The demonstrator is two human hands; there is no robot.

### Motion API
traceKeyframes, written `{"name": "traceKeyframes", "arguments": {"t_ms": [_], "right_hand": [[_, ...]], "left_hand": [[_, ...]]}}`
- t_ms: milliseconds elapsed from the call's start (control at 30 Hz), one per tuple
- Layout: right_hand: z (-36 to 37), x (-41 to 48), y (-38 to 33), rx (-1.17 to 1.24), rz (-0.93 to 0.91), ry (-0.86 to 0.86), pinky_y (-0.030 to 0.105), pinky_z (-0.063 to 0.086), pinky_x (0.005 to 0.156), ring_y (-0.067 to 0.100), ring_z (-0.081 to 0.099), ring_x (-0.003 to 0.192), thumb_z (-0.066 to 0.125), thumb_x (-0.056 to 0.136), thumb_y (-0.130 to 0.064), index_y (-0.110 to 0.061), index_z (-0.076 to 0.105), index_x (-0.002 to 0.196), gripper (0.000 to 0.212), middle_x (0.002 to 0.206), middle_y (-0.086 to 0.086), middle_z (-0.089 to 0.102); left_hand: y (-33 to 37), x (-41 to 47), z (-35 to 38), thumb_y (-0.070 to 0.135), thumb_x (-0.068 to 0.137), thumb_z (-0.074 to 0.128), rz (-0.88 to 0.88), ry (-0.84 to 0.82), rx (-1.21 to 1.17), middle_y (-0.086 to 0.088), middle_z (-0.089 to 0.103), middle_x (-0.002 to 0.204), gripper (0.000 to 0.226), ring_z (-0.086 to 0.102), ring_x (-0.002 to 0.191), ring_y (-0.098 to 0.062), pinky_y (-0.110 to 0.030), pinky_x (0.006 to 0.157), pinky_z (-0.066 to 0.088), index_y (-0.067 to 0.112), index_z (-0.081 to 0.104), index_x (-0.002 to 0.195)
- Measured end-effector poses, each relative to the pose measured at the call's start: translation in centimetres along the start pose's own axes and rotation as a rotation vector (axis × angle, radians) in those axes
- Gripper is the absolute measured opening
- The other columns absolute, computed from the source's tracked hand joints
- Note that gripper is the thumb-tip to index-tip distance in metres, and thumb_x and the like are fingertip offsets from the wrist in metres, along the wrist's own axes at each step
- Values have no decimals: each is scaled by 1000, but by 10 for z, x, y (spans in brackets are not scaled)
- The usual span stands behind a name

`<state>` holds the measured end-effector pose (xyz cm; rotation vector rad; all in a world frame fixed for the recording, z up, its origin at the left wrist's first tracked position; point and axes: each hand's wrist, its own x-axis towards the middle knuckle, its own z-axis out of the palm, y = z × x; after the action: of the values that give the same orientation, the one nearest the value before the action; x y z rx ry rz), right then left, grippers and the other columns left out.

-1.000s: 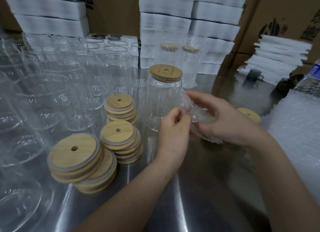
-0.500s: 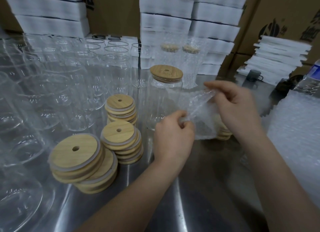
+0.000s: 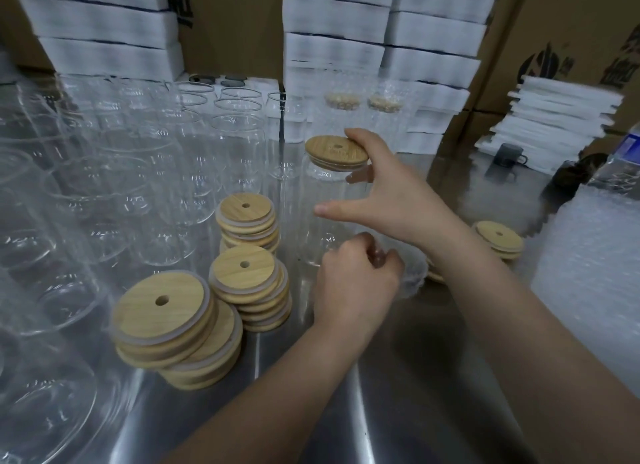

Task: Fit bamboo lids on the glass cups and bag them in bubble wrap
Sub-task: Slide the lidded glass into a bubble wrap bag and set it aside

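Here right hand curls fingers over round bamboo lid on tall clear glass cup, thumb spread; below it, left hand clenches what looks like clear bubble-wrap bag.

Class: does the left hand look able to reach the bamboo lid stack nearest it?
Likely yes: only bare table separates the left hand from that lid stack, though it holds a bubble-wrap bag.
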<state>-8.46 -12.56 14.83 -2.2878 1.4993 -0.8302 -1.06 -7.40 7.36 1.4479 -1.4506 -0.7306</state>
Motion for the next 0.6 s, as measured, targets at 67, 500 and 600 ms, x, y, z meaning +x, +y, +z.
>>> {"name": "traceKeyframes", "arguments": {"t_ms": [67, 500, 600], "right_hand": [[5, 1, 0, 55, -18, 54, 42, 49, 98, 13, 59, 112, 83, 62, -59, -37, 32, 146, 101, 127, -5, 57], [-11, -28, -3, 990, -321, 585, 47, 57, 83, 27, 60, 101, 71, 80, -24, -16, 37, 129, 61, 117, 9, 49], [-14, -31, -2, 1037, -342, 569, 48, 56, 77, 28, 56, 95, 66, 79, -25, -22, 39, 122, 50, 112, 15, 45]], "left_hand": [[-1, 0, 0, 28, 79, 60, 4, -3, 4, -2, 63, 72, 13, 64, 77, -28, -44, 73, 54, 20, 52, 72], [3, 2, -6, 16, 73, 55, -88, 75, -379, -7, 68, 69, 49, 64, 47, -23, -34, 45, 54, 46, 59, 111], [8, 6, -10, 10, 83, 55, -129, 80, -486, -2, 64, 52, 54, 54, 31, -16, -25, 37, 44, 61, 61, 68]]}}
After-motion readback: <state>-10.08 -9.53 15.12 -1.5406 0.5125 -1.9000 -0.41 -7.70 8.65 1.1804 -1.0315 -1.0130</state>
